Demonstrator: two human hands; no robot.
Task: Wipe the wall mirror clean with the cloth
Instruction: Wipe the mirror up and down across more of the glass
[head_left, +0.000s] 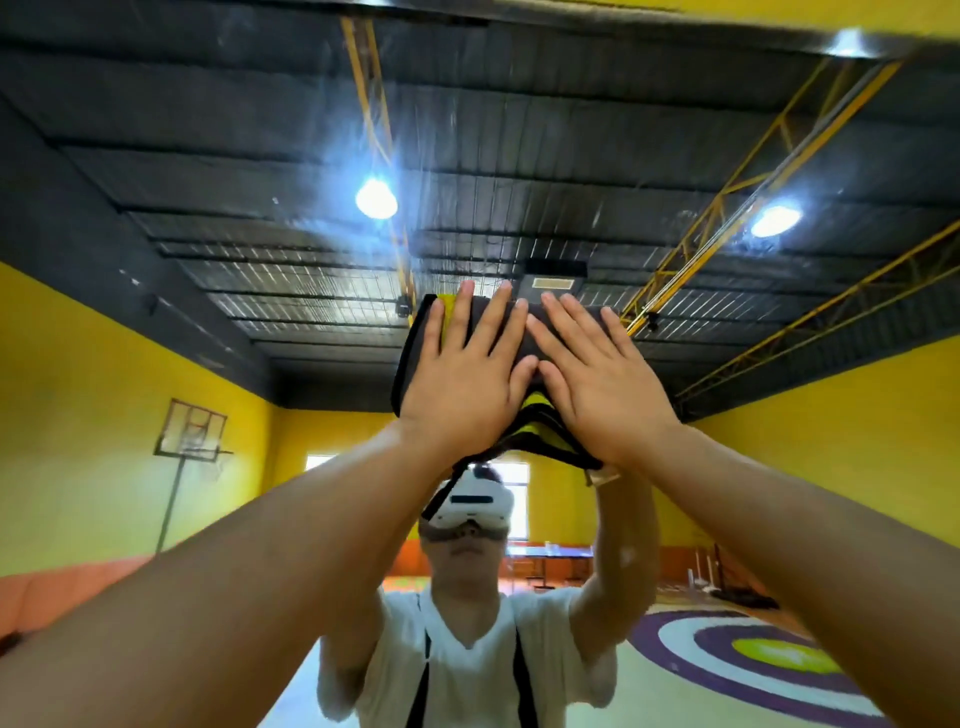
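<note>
Cloth (413, 358) flat against mirror (208, 208) beneath straight splayed fingers (460, 322), left hand (462, 395) beside right hand (605, 389)

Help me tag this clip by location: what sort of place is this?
Probably a sports hall or gym, seen reflected in the wall mirror: a basketball hoop on a stand, a table tennis table at the back, and target rings painted on the floor.
</note>
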